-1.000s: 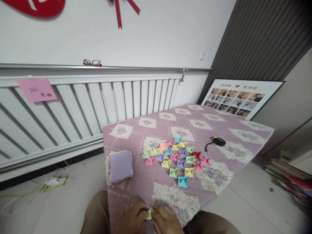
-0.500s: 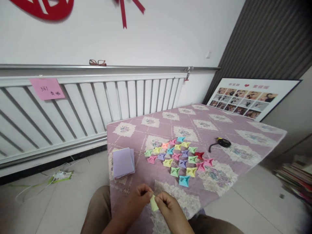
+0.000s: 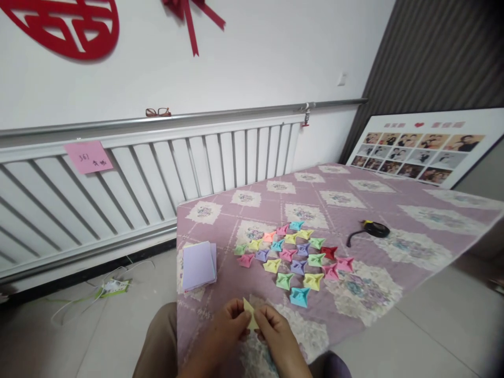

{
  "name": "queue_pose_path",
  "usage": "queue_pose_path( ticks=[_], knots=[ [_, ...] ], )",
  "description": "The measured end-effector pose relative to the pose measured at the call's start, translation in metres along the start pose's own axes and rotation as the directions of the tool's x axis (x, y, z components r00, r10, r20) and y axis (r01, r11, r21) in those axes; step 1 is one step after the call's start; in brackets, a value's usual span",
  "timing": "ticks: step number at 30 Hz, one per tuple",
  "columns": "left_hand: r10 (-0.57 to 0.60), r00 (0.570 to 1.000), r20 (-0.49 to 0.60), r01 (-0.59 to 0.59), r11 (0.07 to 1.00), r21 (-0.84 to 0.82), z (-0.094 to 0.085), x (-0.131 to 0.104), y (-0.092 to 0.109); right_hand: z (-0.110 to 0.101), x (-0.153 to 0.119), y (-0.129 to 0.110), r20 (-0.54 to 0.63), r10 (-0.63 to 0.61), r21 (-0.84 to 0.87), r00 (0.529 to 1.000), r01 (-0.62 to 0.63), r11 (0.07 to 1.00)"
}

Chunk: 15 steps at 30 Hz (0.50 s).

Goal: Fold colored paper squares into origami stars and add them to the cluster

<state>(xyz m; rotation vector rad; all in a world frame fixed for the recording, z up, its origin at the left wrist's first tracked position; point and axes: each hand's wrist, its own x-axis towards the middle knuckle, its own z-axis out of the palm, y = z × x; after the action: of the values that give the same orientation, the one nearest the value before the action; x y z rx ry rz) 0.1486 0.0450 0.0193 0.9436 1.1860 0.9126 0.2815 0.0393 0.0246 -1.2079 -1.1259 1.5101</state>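
A small folded piece of pale yellow paper (image 3: 251, 315) is pinched between my two hands near the front of the table. My left hand (image 3: 232, 324) grips its left side, thumb on top. On its right side my right hand (image 3: 273, 328) is closed on it with thumb and fingers. Just beyond my hands, several small folded paper pieces in blue, yellow, green, pink, purple and red (image 3: 300, 296) stand in rows on the tablecloth. A stack of paper sheets, purple on top (image 3: 199, 265), lies at the left edge of the table.
A flowered purple cloth (image 3: 224, 226) covers the table. A black and yellow tape measure (image 3: 376, 229) lies on the right. Behind stand a white radiator (image 3: 228, 160) with a pink note (image 3: 88, 157) and a photo board (image 3: 417, 149). Glasses (image 3: 158, 112) rest on the pipe.
The yellow paper has been turned in my fingers, and a pointed corner now sticks up between them. Both hands still hold it. The camera view has shifted slightly.
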Motion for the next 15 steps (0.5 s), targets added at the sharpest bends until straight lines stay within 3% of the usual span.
queue_pose_path(
  ticks=[4,10,15],
  knots=[
    [-0.010,1.000,-0.009,0.010,1.000,0.009,0.006,0.003,0.000,-0.010,0.000,0.009,0.020,-0.022,-0.028,1.000,0.023,0.999],
    [-0.001,1.000,-0.019,0.001,1.000,0.008,0.015,0.004,0.000,-0.016,-0.001,0.002,-0.063,-0.066,-0.005,0.996,0.066,0.998],
    [-0.003,1.000,-0.017,0.003,0.999,-0.037,0.013,0.005,-0.003,-0.019,-0.002,0.005,0.013,0.021,0.133,1.000,-0.023,0.991]
  ],
)
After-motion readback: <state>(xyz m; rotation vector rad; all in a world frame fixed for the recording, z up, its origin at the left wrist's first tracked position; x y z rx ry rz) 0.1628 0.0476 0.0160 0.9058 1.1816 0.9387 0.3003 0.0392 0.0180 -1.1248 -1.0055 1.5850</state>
